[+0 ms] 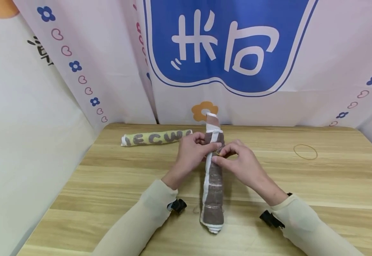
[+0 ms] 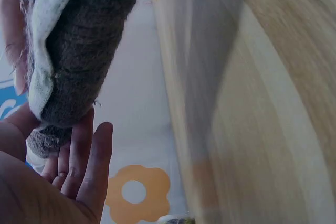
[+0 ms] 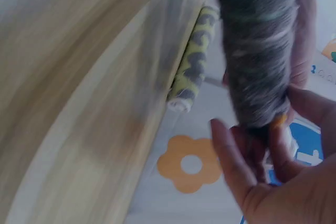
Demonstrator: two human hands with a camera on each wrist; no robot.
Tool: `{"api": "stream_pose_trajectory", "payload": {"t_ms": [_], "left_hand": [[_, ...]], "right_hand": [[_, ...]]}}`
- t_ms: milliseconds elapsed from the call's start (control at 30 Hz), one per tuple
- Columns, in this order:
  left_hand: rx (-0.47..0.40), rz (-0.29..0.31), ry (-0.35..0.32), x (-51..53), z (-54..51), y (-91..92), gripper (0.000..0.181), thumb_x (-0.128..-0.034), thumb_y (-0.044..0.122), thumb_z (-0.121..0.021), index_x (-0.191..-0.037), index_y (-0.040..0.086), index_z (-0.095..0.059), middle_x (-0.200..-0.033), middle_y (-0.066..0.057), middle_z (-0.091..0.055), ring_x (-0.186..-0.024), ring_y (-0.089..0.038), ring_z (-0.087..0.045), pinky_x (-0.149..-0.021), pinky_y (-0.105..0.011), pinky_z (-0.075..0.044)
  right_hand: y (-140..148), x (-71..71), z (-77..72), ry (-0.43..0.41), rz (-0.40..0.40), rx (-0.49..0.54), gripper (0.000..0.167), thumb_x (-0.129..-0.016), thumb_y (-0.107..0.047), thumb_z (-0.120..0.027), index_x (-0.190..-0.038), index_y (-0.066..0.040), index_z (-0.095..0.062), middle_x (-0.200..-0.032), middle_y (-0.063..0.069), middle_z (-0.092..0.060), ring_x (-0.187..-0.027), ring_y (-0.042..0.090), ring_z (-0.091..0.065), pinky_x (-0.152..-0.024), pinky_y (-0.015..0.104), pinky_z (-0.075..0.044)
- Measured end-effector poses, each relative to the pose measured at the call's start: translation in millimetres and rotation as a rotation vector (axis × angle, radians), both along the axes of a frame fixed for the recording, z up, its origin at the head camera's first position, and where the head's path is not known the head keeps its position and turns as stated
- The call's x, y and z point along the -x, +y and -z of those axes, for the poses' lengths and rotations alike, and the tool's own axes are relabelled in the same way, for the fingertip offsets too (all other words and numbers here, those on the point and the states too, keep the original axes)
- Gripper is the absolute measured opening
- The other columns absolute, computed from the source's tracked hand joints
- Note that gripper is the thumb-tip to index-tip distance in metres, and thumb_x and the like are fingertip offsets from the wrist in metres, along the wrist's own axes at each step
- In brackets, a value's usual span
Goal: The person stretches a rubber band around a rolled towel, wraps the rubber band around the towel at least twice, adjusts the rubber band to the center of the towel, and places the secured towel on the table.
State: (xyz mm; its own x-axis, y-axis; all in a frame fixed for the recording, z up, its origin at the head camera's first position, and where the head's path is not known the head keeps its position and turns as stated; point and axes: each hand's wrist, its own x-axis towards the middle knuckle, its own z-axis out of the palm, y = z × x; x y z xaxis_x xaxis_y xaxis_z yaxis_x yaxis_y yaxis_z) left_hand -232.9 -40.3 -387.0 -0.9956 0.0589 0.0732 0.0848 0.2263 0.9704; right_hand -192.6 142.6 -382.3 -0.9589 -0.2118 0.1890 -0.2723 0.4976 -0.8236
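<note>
A brown towel with a white edge [image 1: 216, 177], rolled into a long tube, is raised at its far end above the table. My left hand [image 1: 190, 151] grips the roll's upper part, thumb on the near face and fingers behind. From the right, my right hand [image 1: 244, 165] pinches a small yellow-orange rubber band [image 3: 282, 119] against the roll, just below the left thumb. Much of the band is hidden by fingers and towel. In the left wrist view, the left fingers [image 2: 100, 156] curve under the towel's narrower end.
A second rolled towel [image 1: 155, 138], yellow-green with dark letters, lies at the back left of the wooden table [image 1: 109, 199]. A loose rubber band [image 1: 305, 152] lies on the right. Behind the table hangs a printed cloth [image 1: 179, 101].
</note>
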Motion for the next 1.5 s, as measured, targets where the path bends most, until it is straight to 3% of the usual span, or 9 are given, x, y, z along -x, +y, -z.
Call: {"api": "stream_pose_trajectory", "payload": {"t_ms": [267,500,633,767,933,1033,1200,1367,1500], "left_hand": [[0.180,-0.075,0.102,-4.0,-2.0,8.0,0.035,-0.0811,0.032,-0.095,-0.090,0.010,-0.070,-0.081,0.000,-0.069,-0.067,-0.012,-0.060,-0.056,-0.027,-0.051],[0.032,-0.025,0.034,-0.5,-3.2,3.5,0.031,-0.0852,0.022,-0.092,-0.090,0.005,-0.066,-0.079,-0.005,-0.064,-0.063,-0.017,-0.066,-0.062,-0.046,-0.063],[0.001,-0.023,-0.002,3.1,0.5,-1.8,0.033,-0.0854,0.027,-0.092,-0.091,0.006,-0.067,-0.079,-0.005,-0.065,-0.064,-0.016,-0.065,-0.063,-0.043,-0.064],[-0.107,0.068,-0.048,9.9,5.1,-9.0,0.034,-0.0906,0.031,-0.087,-0.102,0.003,-0.072,-0.092,-0.008,-0.072,-0.075,-0.018,-0.070,-0.071,-0.041,-0.064],[-0.221,0.266,-0.156,17.7,7.8,-18.9,0.037,-0.0995,0.027,-0.076,-0.123,-0.001,-0.073,-0.108,-0.013,-0.075,-0.091,-0.021,-0.072,-0.086,-0.043,-0.062],[-0.220,0.303,-0.178,19.0,6.8,-20.5,0.037,-0.0976,0.024,-0.078,-0.124,-0.002,-0.072,-0.109,-0.013,-0.075,-0.093,-0.020,-0.071,-0.083,-0.040,-0.062],[-0.146,0.203,-0.088,12.9,0.4,-13.8,0.033,-0.0902,0.020,-0.086,-0.114,0.001,-0.074,-0.102,-0.010,-0.074,-0.085,-0.018,-0.069,-0.071,-0.035,-0.062],[-0.078,0.107,0.031,3.6,-3.4,-5.5,0.030,-0.0886,0.016,-0.088,-0.110,0.000,-0.073,-0.094,-0.009,-0.073,-0.076,-0.017,-0.068,-0.063,-0.034,-0.062],[-0.002,0.013,0.100,-2.1,-3.0,1.0,0.029,-0.0857,0.021,-0.091,-0.101,0.003,-0.073,-0.088,-0.005,-0.074,-0.074,-0.015,-0.068,-0.060,-0.028,-0.058]], "right_hand": [[-3.1,-6.6,-4.7,0.008,0.043,-0.017,0.023,-0.092,-0.020,-0.086,-0.091,-0.007,-0.068,-0.107,0.011,-0.059,-0.105,0.030,-0.064,-0.082,0.040,-0.054],[-0.7,-3.6,-2.7,0.112,-0.077,-0.036,0.023,-0.091,-0.002,-0.082,-0.086,-0.014,-0.063,-0.104,0.010,-0.055,-0.101,0.029,-0.060,-0.082,0.043,-0.057],[-0.5,0.3,1.8,0.196,-0.152,-0.046,0.026,-0.090,0.002,-0.081,-0.086,-0.016,-0.063,-0.104,0.009,-0.055,-0.097,0.026,-0.062,-0.080,0.046,-0.060],[1.5,6.7,5.9,0.186,-0.123,0.021,0.018,-0.091,0.000,-0.081,-0.090,-0.012,-0.067,-0.105,0.008,-0.060,-0.099,0.025,-0.065,-0.083,0.046,-0.060],[6.6,12.5,8.6,0.014,-0.070,0.209,0.014,-0.092,-0.008,-0.083,-0.094,-0.005,-0.069,-0.100,0.007,-0.069,-0.103,0.025,-0.065,-0.086,0.036,-0.056],[7.6,13.5,8.8,-0.053,-0.085,0.260,0.016,-0.093,-0.010,-0.082,-0.098,-0.003,-0.069,-0.101,0.008,-0.071,-0.106,0.026,-0.065,-0.091,0.038,-0.053],[6.3,11.1,7.7,0.012,-0.095,0.206,0.010,-0.094,-0.003,-0.078,-0.099,-0.003,-0.070,-0.115,0.011,-0.066,-0.112,0.029,-0.065,-0.101,0.052,-0.052],[2.1,5.7,7.7,0.117,-0.115,0.169,0.012,-0.093,0.008,-0.074,-0.099,-0.002,-0.071,-0.119,0.015,-0.059,-0.109,0.034,-0.065,-0.086,0.045,-0.062],[-0.7,1.6,5.8,0.071,-0.063,0.141,0.009,-0.096,-0.004,-0.078,-0.099,-0.003,-0.070,-0.116,0.014,-0.059,-0.109,0.032,-0.064,-0.089,0.047,-0.059]]}}
